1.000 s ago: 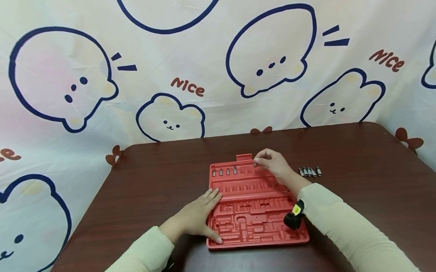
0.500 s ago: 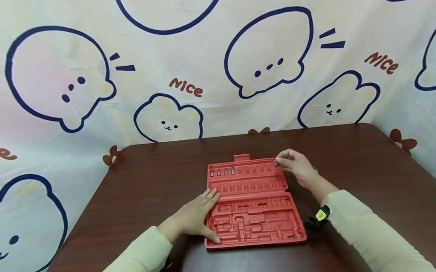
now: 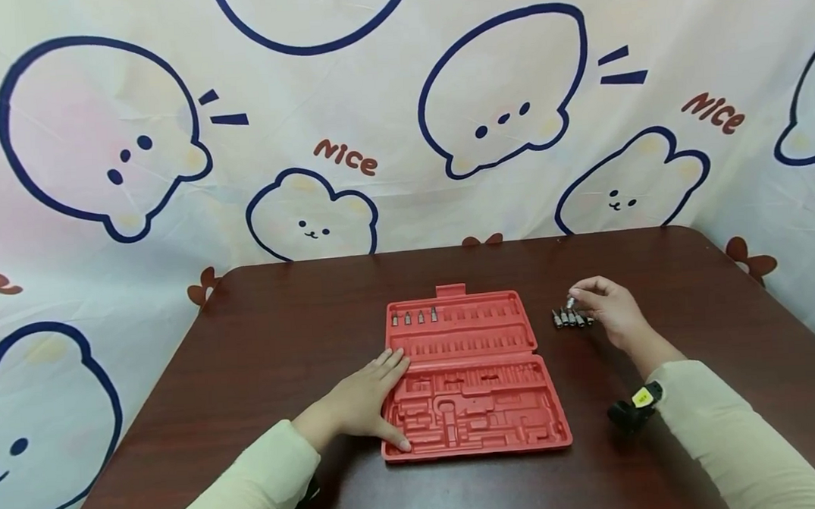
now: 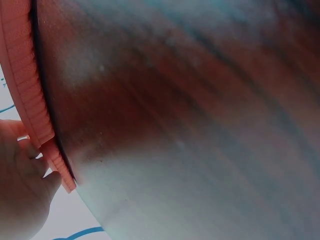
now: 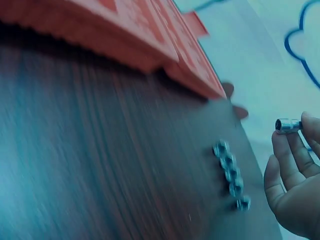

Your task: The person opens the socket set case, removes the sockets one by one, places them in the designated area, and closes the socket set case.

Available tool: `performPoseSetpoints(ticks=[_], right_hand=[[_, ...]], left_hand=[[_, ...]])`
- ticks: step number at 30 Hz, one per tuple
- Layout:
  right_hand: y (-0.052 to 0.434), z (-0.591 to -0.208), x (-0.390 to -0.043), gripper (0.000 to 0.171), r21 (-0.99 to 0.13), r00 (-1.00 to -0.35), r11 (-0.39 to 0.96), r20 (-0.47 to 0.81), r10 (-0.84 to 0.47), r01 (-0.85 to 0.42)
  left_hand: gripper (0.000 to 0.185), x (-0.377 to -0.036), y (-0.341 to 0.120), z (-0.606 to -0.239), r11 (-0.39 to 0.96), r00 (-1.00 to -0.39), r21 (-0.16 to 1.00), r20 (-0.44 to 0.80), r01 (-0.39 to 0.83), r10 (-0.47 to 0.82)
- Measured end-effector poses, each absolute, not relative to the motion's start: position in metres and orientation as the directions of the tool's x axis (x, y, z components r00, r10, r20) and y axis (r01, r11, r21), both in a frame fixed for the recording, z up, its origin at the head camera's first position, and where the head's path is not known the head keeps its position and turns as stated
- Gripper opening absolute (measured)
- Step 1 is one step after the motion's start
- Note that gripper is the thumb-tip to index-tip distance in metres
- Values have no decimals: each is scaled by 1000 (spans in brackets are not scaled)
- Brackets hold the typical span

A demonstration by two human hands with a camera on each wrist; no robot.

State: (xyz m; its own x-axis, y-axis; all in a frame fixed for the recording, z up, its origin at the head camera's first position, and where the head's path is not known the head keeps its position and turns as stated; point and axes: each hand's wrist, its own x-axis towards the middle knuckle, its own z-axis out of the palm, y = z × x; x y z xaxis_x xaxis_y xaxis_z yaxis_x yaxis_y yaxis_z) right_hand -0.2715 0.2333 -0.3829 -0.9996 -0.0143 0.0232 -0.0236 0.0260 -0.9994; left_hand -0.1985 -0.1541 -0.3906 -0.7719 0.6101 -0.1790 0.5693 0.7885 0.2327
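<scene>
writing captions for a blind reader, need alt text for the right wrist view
A right hand at the right edge pinches a small silver socket bit above a row of five similar bits lying on a dark wooden table. The edge of a red plastic tool case crosses the top left, with a pale printed cloth behind.

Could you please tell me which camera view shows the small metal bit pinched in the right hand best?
The right wrist view: the bit shows large at the right hand fingertips, above the loose bits. The head view shows it tiny; the left wrist view misses it.
</scene>
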Motion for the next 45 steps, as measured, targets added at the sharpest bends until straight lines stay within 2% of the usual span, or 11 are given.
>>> performPoseSetpoints(ticks=[3, 6, 9, 14, 18, 24, 38, 45], right_hand=[[248, -386, -273, 9, -1000, -999, -13, 9, 38, -9], [259, -389, -273, 7, -1000, -997, 27, -5, 79, 7], [268, -392, -273, 5, -985, -995, 168, -10, 98, 26], [277, -398, -271, 27, -915, -996, 401, -8, 93, 45], [280, -403, -274, 34, -873, -997, 486, -4, 75, 41], [282, -410, -278, 34, -803, -996, 593, -6, 87, 56], [271, -408, -280, 32, -746, -988, 660, 12, 153, 94], [269, -409, -281, 32, -766, -984, 634, 5, 177, 110]], left_hand=[[118, -200, -154, -390, 790, -773, 233, -180, 568, 608], [118, -201, -153, -391, 790, -772, 230, -181, 569, 609], [118, -200, -153, -390, 790, -773, 231, -181, 568, 608], [118, -199, -153, -390, 788, -772, 247, -181, 565, 610], [118, -199, -154, -390, 792, -773, 238, -188, 562, 605], [118, -200, -153, -390, 789, -769, 231, -190, 570, 611], [119, -199, -154, -391, 790, -770, 232, -191, 567, 608], [119, -200, -154, -391, 789, -770, 226, -185, 571, 610]])
